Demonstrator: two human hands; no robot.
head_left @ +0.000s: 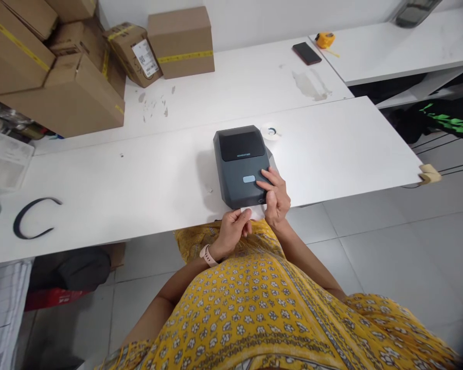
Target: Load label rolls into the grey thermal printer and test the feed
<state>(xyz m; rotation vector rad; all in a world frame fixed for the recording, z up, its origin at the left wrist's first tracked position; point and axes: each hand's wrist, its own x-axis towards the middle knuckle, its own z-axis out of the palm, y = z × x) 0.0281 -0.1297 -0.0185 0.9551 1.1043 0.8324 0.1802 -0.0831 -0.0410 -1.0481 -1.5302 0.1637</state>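
Note:
A dark grey label printer (241,169) with a glossy black top panel and a pale blue button stands at the table's front edge. White label paper (257,211) sticks out from its near side. My left hand (233,228) pinches the left end of this paper between thumb and fingers. On the printer's front right corner, my right hand (278,198) has its fingers over the top and side, with the thumb bent near the front edge by the paper. Behind the printer's right side lies a small white roll (270,132), partly hidden.
Cardboard boxes (96,92) with yellow tape are stacked at the back left. A black curved band (19,221) lies on the white table (158,180). A phone (306,53) and a yellow tape measure (325,40) are at the back right. A corner guard (429,174) covers the right corner.

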